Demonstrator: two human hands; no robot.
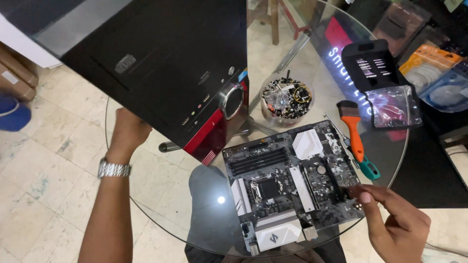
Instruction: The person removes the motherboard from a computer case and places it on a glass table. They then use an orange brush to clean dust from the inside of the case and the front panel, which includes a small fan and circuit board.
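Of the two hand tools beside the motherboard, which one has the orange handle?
The brush with black bristles; the other, a screwdriver, has a teal handle.

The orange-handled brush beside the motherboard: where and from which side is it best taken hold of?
Probably the orange handle, from above and the right. The brush lies flat on the glass table, bristles pointing away; the motherboard crowds its left, while the right hand is nearest.

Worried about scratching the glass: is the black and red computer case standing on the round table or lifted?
Lifted and tilted: the black and red computer case hangs over the table edge, left hand gripping its underside.
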